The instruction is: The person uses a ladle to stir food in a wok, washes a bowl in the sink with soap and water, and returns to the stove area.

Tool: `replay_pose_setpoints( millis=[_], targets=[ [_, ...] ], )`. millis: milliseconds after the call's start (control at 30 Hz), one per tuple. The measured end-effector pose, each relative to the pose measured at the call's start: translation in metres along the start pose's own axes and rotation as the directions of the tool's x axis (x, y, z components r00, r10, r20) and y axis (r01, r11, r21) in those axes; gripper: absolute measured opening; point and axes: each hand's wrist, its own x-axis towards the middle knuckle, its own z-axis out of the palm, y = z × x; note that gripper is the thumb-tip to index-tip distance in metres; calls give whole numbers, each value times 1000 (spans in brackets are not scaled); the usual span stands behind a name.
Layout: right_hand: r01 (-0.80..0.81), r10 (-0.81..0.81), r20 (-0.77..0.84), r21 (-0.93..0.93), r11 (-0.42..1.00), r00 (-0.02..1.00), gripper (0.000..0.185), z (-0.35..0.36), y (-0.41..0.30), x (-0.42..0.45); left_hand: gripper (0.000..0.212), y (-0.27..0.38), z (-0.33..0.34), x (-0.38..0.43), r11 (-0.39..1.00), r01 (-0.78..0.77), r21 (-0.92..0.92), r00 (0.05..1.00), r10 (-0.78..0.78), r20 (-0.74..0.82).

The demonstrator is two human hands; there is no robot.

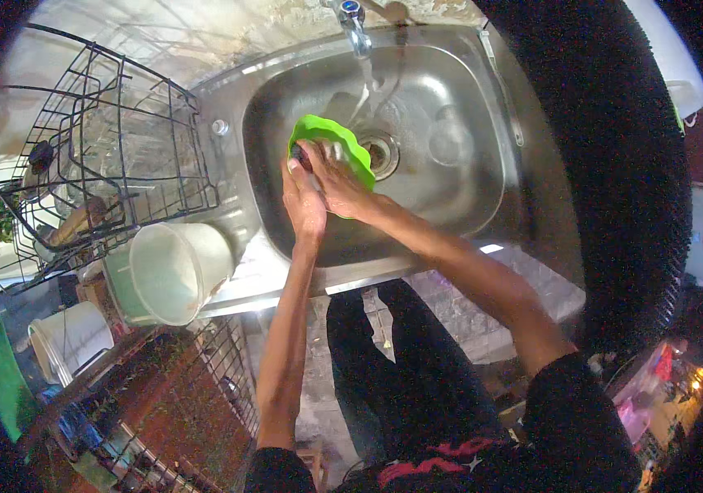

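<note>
A bright green plastic bowl (pixel 360 161) with a wavy rim is tilted over the left part of the steel sink (pixel 450 203). My left hand (pixel 303 206) grips the bowl at its near left side. Inside the bowl, my right hand (pixel 340 182) presses a small dark object (pixel 302 156), perhaps a scouring pad, with its fingers; most of this object is hidden. Water (pixel 367 86) runs from the chrome tap (pixel 357 34) into the sink, behind the bowl and apart from both hands. The drain (pixel 382 157) shows just right of the bowl.
Left of the sink stands a black wire dish rack (pixel 120 148) holding glassware. A translucent plastic bucket (pixel 182 271) lies tipped at the counter's front left. A white bucket (pixel 74 339) is lower down, near a wire cage (pixel 222 370). A large black shape (pixel 585 154) blocks the right side.
</note>
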Motion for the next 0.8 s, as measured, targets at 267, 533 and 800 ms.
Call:
replay_pose_setpoints(
  millis=[267,533,800],
  targets=[
    [-287,357,169,-333,898,919,48,-15,-6,8,54,-27,15,-5,943,-67,326,995,86,-43],
    [234,-219,102,-625,745,970,60,-10,22,-2,56,-11,24,-2,975,-18,220,993,43,-110],
    [-170,191,72,-229,959,979,48,-69,-27,17,46,1,-2,9,980,87,181,995,-76,-69]
  ],
)
